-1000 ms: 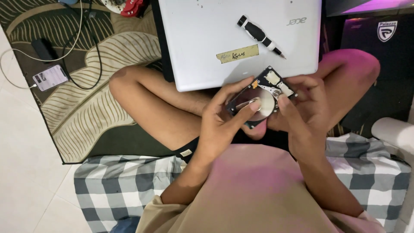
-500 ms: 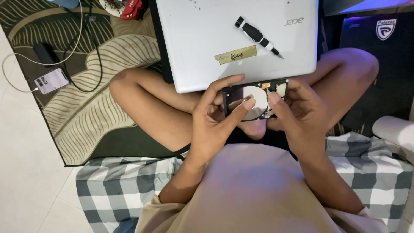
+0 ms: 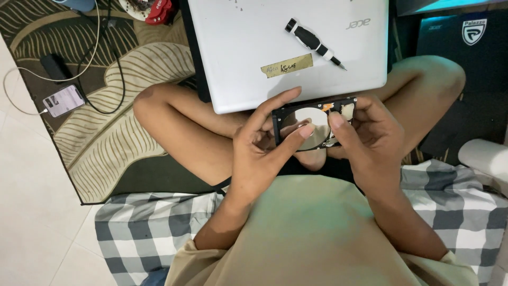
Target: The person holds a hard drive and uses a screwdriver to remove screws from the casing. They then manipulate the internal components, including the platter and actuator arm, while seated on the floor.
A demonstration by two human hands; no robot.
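One opened hard drive [image 3: 313,126] – two hands, left hand [image 3: 263,153], right hand [image 3: 368,139], one screwdriver [image 3: 314,42]

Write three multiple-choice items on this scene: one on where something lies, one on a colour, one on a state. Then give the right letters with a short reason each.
1. Where does the screwdriver lie?
A. on the closed laptop's lid
B. on the tiled floor
C. on the checked cloth

2. What colour is the laptop lid?
A. red
B. silver
C. green

3. In what state is the hard drive between the left hand and the right hand?
A. sealed in a box
B. cover off, shiny platter bare
C. lying untouched on the rug

Answers:
1 A, it rests on the lid above the strip of tape.
2 B, the lid is pale silver.
3 B, the round mirror-like platter shows, with both hands gripping the frame.
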